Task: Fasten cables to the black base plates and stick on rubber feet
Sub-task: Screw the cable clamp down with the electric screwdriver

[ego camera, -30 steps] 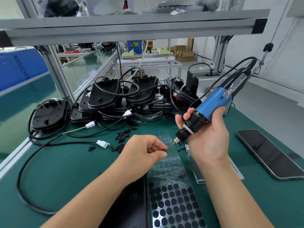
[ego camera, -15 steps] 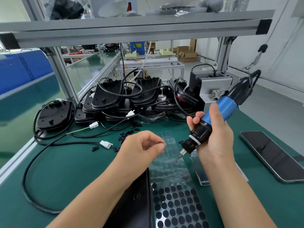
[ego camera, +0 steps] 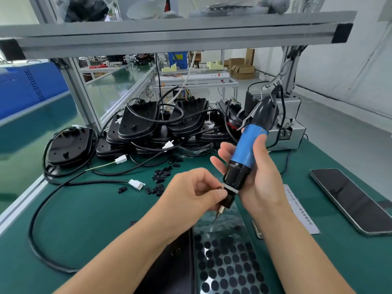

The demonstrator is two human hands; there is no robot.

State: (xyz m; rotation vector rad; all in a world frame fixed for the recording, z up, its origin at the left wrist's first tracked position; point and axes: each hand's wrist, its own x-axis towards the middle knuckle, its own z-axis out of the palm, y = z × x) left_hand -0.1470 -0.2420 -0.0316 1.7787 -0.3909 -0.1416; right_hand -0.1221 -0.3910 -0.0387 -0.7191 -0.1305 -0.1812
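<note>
My right hand (ego camera: 262, 183) grips a blue electric screwdriver (ego camera: 246, 149), held nearly upright. Its bit points down over a shiny sheet of round black rubber feet (ego camera: 224, 262). My left hand (ego camera: 195, 192) has its fingers curled and pinches a small dark piece (ego camera: 220, 188) right beside the screwdriver's black collar. A black base plate (ego camera: 169, 262) lies under my left forearm, mostly hidden. At the back, a pile of black base plates (ego camera: 161, 124) is tangled with black cables. One more base plate (ego camera: 67, 145) lies at the left.
Several small black clips (ego camera: 161, 177) and two white connectors (ego camera: 135, 184) lie on the green mat. A phone (ego camera: 350, 200) lies at the right, next to a paper label (ego camera: 301, 209). A grey metal box (ego camera: 284, 124) stands behind the screwdriver. An aluminium frame crosses overhead.
The screwdriver has swung more upright and come closer to me. My left hand left the bit tip, drew back, and now sits against the tool's collar.
</note>
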